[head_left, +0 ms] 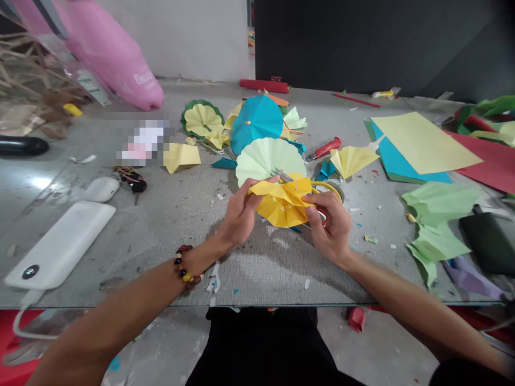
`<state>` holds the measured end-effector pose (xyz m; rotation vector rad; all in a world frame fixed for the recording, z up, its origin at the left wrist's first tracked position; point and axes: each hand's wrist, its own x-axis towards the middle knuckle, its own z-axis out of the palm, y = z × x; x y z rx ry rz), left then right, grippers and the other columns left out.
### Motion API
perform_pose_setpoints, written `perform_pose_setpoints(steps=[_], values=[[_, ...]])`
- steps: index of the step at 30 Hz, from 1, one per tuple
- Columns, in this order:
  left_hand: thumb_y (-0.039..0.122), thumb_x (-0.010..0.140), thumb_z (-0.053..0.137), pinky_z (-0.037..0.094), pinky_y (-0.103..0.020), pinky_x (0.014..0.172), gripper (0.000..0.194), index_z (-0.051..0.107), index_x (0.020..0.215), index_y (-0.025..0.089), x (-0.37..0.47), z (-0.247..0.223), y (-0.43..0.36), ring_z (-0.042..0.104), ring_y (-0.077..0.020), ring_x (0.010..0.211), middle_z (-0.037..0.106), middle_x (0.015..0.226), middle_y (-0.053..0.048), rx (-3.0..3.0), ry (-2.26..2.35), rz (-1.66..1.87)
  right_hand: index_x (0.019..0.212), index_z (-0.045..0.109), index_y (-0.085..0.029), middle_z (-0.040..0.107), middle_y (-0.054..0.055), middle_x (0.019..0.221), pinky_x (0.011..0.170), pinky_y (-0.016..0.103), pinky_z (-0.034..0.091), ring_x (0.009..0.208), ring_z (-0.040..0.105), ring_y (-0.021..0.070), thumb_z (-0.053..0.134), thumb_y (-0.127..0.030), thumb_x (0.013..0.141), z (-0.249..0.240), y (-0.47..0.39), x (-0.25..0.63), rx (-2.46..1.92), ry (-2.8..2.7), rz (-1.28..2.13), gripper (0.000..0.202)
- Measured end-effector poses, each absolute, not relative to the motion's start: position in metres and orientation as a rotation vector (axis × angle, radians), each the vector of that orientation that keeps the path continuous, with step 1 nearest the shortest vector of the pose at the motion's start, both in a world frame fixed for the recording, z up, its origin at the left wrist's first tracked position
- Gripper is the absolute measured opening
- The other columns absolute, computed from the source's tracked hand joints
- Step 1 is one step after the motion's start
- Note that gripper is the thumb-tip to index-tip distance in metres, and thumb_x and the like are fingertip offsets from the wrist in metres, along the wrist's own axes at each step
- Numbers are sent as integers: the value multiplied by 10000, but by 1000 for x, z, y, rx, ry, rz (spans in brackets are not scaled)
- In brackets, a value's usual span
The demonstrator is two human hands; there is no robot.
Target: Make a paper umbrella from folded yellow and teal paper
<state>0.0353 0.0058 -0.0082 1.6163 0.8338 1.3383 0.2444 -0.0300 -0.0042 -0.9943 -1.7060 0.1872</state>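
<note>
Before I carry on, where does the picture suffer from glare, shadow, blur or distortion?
Head view: a white glare spot on the table at left; head view: soft shadow below the yellow paper; head view: sticks at upper left look smeared, the paper clearer; head view: a pixelated patch, left of centre, hides what lies there.

Wears a bracelet (183, 272) of round beads just behind the left fingers (251, 203), mostly reddish brown and black, with a yellow one and a few paler ones. Goes bare from the fingers back along both forearms (137, 295). Shows part of a black sleeve (456, 373) far behind the right fingers (328, 202) and plain black cloth (261, 348) below, between the two.
</note>
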Motion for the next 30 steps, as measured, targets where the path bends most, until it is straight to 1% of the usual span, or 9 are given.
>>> perform_pose_setpoints(steps=[6,10,13,16,18,21,24,27,30], values=[[445,1047,512,547,-309,814,233,617,1038,238,35,-13,7,689,-172,950,764,1198,-42,1634,946,1349,1080,701,-272,707,40,987,791,388,577,926,679,203,606,-256,978,-2,-31,244,-1028,-1705,164,140],[419,1037,537,556,-313,826,198,576,990,230,35,-13,8,702,-170,946,777,1119,-49,1610,918,1349,1086,702,-271,694,53,1055,845,415,584,981,681,213,576,-272,994,0,-33,245,-1009,-1747,207,156],[354,1018,573,575,-354,930,146,526,1091,237,35,-14,10,725,-180,1045,766,1094,-56,1607,819,1372,1144,680,-280,684,61,1100,841,415,597,1009,679,218,594,-263,987,2,-34,244,-1009,-1813,215,180],[237,970,622,575,-364,983,377,477,1317,253,34,-14,11,713,-183,1116,734,1147,-62,1723,785,1397,1195,659,-298,672,64,1125,779,385,613,1015,675,215,595,-241,984,2,-35,242,-1021,-1852,211,228],[151,936,625,575,-348,972,391,562,1309,252,32,-13,11,697,-180,1114,710,1158,-60,1911,806,1389,1196,661,-301,666,62,1125,751,366,617,1021,672,213,609,-227,976,0,-34,241,-1018,-1870,218,238],[46,864,629,577,-320,915,293,720,1073,229,30,-9,9,685,-168,1019,684,1065,-45,2167,812,1338,1159,672,-295,667,54,1094,764,365,622,1020,672,207,635,-195,960,-1,-33,241,-996,-1868,212,226],[10,794,678,579,-289,828,323,735,1030,223,30,-6,7,682,-160,928,677,991,-30,2228,809,1303,1128,680,-293,668,49,1070,775,372,624,998,678,202,629,-176,960,-2,-33,240,-989,-1865,205,211],[34,803,708,573,-271,782,285,728,1022,214,31,-6,6,680,-157,883,692,952,-24,2215,800,1290,1131,685,-296,668,49,1076,790,381,624,994,682,204,618,-192,967,-1,-33,240,-989,-1890,212,206],[47,837,698,573,-269,798,293,732,1070,221,31,-9,6,667,-148,867,685,946,-22,2224,787,1292,1185,678,-302,667,53,1104,808,388,620,1008,679,208,619,-215,967,0,-33,241,-971,-1928,221,242]])
